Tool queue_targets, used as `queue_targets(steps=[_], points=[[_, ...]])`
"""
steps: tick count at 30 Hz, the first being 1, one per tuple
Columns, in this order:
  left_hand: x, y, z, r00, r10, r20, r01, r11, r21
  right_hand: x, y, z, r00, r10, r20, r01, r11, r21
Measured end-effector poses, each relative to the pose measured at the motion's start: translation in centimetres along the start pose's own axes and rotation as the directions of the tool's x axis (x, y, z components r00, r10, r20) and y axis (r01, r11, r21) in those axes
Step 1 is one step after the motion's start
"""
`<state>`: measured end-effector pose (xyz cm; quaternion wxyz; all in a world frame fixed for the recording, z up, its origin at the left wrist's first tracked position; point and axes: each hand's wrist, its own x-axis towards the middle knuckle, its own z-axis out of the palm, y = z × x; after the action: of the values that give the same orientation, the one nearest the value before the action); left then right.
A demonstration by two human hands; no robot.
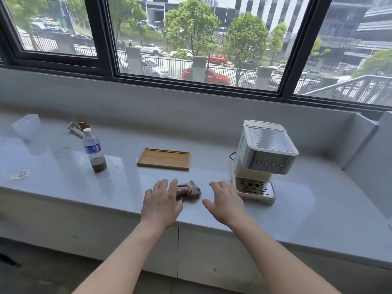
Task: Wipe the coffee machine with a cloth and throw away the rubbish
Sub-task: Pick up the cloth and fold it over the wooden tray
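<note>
A cream coffee machine (263, 160) stands on the right of the pale counter (318, 209). A crumpled greyish-pink cloth (189, 190) lies on the counter in front of me, to the left of the machine's drip tray. My left hand (162, 203) hovers flat and open over the cloth's left end, hiding part of it. My right hand (226, 200) is open with fingers spread, just right of the cloth and close to the machine's base. A plastic bottle (94, 150) with brown liquid at the bottom stands at the left, with a wrapper (76, 126) behind it.
An empty wooden tray (163, 159) lies mid-counter behind the cloth. A translucent plastic box (26, 126) sits at the far left. A round drain-like fitting (20, 174) is set in the counter at the left. A window runs along the back.
</note>
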<state>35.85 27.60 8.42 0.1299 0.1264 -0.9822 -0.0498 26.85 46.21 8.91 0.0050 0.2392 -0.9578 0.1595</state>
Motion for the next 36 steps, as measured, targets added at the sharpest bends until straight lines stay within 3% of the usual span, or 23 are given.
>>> queue_targets(steps=[10,19,26,30,36], points=[[7.7,-1.2,7.1,0.984,-0.027,0.174,0.034,0.999,-0.042,9.1,2.2,5.3,0.985,-0.026,0.170,0.014,0.997,0.072],[12.5,-2.2,11.6,0.918,-0.051,0.394,0.065,0.998,-0.023,16.0,4.4,8.8,0.913,-0.153,0.377,0.120,0.987,0.110],[14.1,-3.8,14.0,0.876,0.021,0.482,0.033,0.994,-0.102,19.3,4.2,10.9,0.792,-0.227,0.566,0.202,0.973,0.108],[14.3,-4.9,15.8,0.859,0.096,0.503,-0.029,0.990,-0.138,20.6,3.3,12.3,0.737,-0.197,0.646,0.223,0.974,0.042],[15.9,-7.2,17.6,0.845,0.238,0.479,-0.147,0.964,-0.221,22.0,1.3,13.9,0.776,-0.136,0.616,0.241,0.967,-0.089]])
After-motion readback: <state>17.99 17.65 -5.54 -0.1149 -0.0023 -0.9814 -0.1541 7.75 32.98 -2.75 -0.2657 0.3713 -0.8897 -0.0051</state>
